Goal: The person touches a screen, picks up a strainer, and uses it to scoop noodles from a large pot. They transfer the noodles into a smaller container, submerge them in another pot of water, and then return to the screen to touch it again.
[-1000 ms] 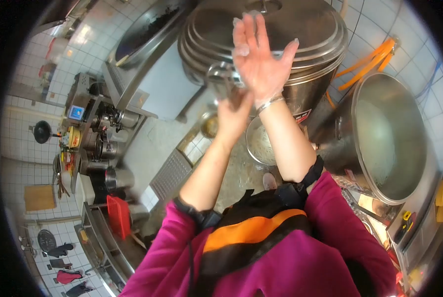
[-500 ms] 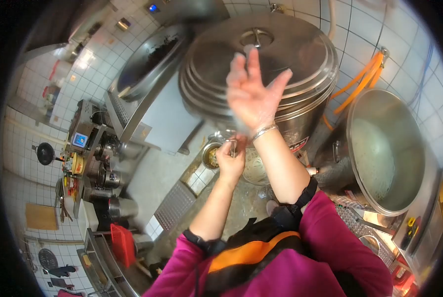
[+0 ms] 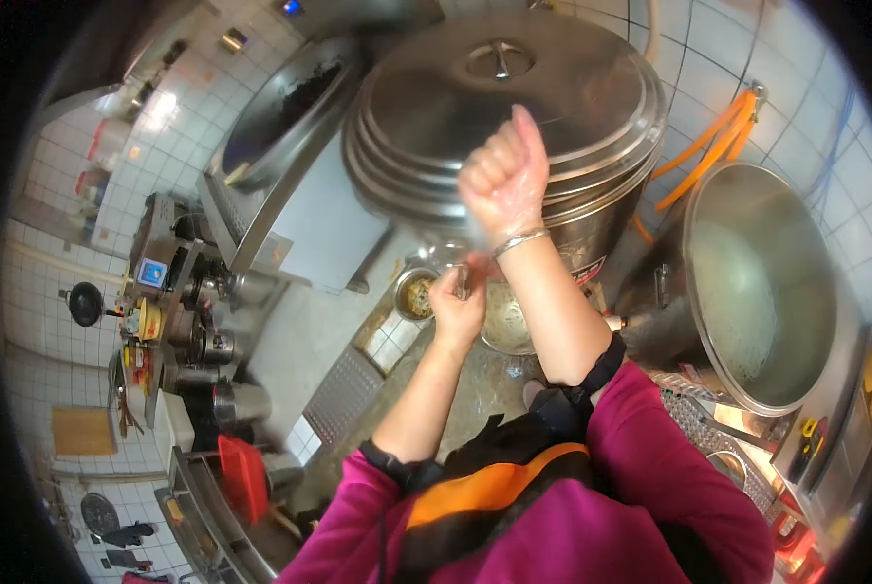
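My right hand [image 3: 503, 180] is raised in front of the big lidded steel pot [image 3: 407, 107], fingers curled in and thumb pointing up, with nothing seen in it. A bracelet circles its wrist. Lower and to the left, my left hand [image 3: 458, 300] has its fingers closed around a small metallic handle, blurred and partly hidden. Just left of that hand is a small metal bowl [image 3: 417, 295] with yellowish bits inside. Behind my right forearm, a round basin [image 3: 507, 326] is partly visible.
At the right stands a tall open pot [image 3: 747, 282] with pale liquid. An orange hose [image 3: 713, 146] hangs on the tiled wall. A steel counter with a large pan [image 3: 290, 112] is at the upper left, and a red basket [image 3: 242, 477] at the lower left.
My right hand has gone from spread fingers to a closed fist with the thumb up. My left hand has stayed nearly in place, still closed. The view has shifted slightly.
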A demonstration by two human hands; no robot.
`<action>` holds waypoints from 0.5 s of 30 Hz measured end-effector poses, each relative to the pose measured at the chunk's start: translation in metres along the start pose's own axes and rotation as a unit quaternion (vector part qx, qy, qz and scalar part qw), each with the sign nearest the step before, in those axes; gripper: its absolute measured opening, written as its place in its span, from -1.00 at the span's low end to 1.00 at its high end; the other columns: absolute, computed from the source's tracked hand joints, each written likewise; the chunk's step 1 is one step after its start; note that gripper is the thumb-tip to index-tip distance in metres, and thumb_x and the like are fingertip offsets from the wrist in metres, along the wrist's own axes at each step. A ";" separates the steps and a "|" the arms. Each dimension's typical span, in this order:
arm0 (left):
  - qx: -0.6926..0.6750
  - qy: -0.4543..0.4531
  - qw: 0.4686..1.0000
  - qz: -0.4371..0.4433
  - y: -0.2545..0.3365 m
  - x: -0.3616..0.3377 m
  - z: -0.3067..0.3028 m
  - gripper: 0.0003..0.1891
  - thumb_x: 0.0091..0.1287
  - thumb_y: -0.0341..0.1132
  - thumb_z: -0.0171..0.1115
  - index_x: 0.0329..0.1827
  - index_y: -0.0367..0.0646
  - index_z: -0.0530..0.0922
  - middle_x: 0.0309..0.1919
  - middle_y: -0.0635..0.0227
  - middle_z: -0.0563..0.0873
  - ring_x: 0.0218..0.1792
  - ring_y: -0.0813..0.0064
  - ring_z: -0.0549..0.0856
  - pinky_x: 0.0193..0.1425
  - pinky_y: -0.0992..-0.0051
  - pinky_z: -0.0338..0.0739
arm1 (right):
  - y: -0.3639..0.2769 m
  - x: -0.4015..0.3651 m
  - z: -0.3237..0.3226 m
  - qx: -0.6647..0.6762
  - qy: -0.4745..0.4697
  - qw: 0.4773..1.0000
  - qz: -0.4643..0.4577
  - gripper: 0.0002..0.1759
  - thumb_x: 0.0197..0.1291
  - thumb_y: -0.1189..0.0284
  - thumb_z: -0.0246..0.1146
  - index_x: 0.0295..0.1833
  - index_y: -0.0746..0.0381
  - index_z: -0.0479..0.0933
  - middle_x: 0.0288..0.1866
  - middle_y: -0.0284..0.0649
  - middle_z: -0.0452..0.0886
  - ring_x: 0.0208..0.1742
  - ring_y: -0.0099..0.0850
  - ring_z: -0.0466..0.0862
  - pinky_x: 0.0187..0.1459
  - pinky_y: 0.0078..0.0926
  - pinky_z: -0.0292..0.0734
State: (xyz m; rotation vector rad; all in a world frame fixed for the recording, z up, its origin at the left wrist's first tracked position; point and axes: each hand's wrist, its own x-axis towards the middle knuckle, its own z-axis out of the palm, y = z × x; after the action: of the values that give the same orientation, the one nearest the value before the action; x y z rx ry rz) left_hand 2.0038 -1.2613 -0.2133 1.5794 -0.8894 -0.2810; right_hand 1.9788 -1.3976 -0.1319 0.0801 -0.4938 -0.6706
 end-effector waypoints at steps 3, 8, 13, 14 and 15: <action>0.011 -0.009 0.999 0.042 -0.004 0.002 0.002 -0.89 0.16 -0.49 0.11 -0.30 -0.33 0.53 -0.51 0.45 0.58 -0.44 0.71 0.50 -0.33 0.68 0.39 | -0.001 0.001 -0.004 -0.013 -0.007 1.000 -0.022 -0.56 0.16 0.36 -0.02 -0.76 0.07 0.08 -0.85 -0.48 -0.06 -0.83 -0.61 -0.07 -0.79 -0.65 -0.18; -0.003 -0.018 1.000 0.022 -0.004 0.004 0.004 -0.90 0.16 -0.52 0.07 -0.30 -0.33 0.51 -0.46 0.44 0.57 -0.39 0.67 0.51 -0.25 0.66 0.39 | 0.002 0.001 0.019 0.046 0.083 0.995 -0.041 -0.80 0.03 0.52 0.08 -0.60 0.16 0.27 -0.71 -0.43 0.25 -0.68 -0.60 0.27 -0.73 -0.73 0.14; -0.076 -0.016 0.997 -0.005 0.013 0.008 0.005 -0.90 0.16 -0.51 0.07 -0.31 -0.32 0.52 -0.46 0.42 0.60 -0.37 0.66 0.53 -0.21 0.63 0.41 | -0.025 0.018 -0.037 -0.014 -0.291 0.946 0.144 -0.82 0.11 0.42 0.03 -0.51 0.22 0.42 -0.48 -0.29 0.43 -0.34 -0.52 0.49 -0.49 -0.72 0.37; -0.042 -0.023 0.999 -0.006 0.019 0.008 0.004 -0.91 0.16 -0.50 0.07 -0.31 -0.31 0.52 -0.47 0.40 0.61 -0.38 0.67 0.54 -0.22 0.64 0.41 | -0.027 0.017 -0.032 -0.070 -0.245 0.961 0.110 -0.74 0.13 0.42 -0.01 -0.59 0.24 0.38 -0.63 -0.33 0.36 -0.46 -0.52 0.48 -0.53 -0.75 0.32; -0.064 -0.024 0.997 -0.017 0.020 0.009 0.005 -0.91 0.16 -0.50 0.08 -0.32 -0.31 0.52 -0.48 0.40 0.61 -0.38 0.66 0.55 -0.22 0.64 0.41 | -0.008 0.003 -0.004 -0.037 0.001 0.999 -0.037 -0.63 0.17 0.38 0.01 -0.70 0.05 0.19 -0.87 -0.51 0.10 -0.89 -0.69 0.03 -0.86 -0.70 -0.09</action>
State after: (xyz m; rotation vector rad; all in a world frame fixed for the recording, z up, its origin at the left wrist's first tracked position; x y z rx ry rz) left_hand 1.9986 -1.2702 -0.1934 1.4746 -0.8653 -0.3950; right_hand 1.9778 -1.4061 -0.1359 0.0303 -0.4647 -0.7608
